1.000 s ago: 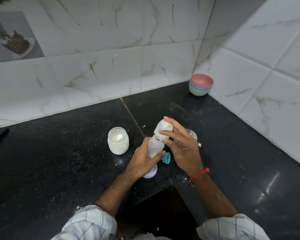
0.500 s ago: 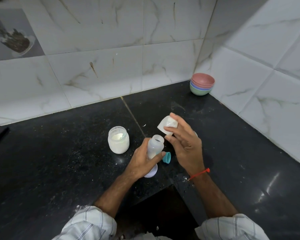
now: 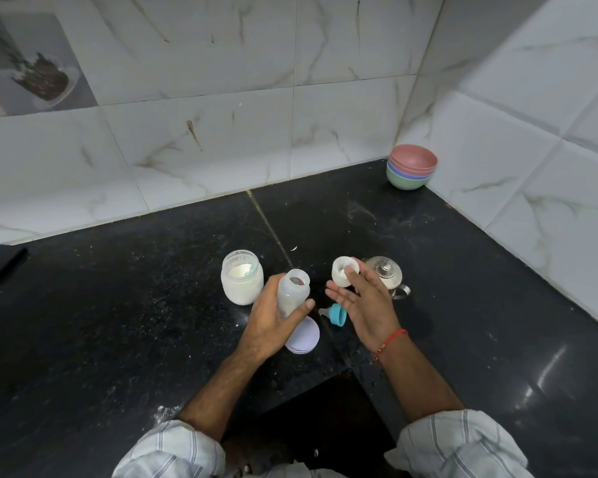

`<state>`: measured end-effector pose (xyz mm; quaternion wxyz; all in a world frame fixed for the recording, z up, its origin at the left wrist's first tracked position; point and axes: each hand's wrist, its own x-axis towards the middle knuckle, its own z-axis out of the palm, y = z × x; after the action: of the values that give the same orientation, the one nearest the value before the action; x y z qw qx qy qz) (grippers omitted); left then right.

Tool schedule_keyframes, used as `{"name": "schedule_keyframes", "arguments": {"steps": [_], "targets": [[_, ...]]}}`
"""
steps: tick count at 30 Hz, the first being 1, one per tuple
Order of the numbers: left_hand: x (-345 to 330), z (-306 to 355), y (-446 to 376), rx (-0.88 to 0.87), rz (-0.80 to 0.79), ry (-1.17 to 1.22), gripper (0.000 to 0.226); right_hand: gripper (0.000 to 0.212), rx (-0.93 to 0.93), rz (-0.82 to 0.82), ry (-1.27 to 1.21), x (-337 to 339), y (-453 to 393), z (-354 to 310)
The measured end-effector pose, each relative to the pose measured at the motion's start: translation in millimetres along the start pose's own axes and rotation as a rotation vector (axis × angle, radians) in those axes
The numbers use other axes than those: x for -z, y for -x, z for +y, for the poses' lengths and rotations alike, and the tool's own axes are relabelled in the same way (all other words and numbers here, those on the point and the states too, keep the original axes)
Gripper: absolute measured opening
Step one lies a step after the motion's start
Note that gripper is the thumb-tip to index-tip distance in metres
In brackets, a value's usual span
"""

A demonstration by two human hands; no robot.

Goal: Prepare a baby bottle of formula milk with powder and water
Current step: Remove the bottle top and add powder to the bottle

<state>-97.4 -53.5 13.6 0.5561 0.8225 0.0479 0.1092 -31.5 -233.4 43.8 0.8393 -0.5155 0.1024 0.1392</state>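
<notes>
On the black stone bench, in the corner of the marble-tiled walls, a stack of coloured bowls stood well apart from my work. Nearer me sat the open jar of formula powder and a small steel pot. My left hand gripped the open baby bottle, fingers curled round it, just beside the jar. My right hand pinched the small white cap, its other fingers spread wide. A lilac lid and the teal teat ring lay between my hands.
</notes>
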Motion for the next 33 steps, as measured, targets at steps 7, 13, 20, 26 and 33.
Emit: {"name": "schedule_keyframes", "arguments": {"steps": [7, 13, 20, 26, 33], "targets": [[24, -14, 2, 0.060, 0.057, -0.024, 0.047, 0.042, 0.137, -0.047, 0.593, -14, -33, 22], [41, -20, 1, 0.090, 0.063, -0.033, 0.053, 0.051, 0.334, -0.056, 1.222, -22, -68, 41], [47, -22, 0, 0.096, 0.045, -0.038, 0.047, 0.054, 0.185, -0.120, 1.597, -19, -93, 68], [40, -23, -4, 0.092, 0.013, -0.037, 0.053, 0.051, 0.231, -0.103, 1.556, -18, -94, 63], [31, -16, -4, 0.100, -0.009, -0.044, 0.043, 0.050, 0.600, 0.060, 1.340, -19, -85, 55]]}}
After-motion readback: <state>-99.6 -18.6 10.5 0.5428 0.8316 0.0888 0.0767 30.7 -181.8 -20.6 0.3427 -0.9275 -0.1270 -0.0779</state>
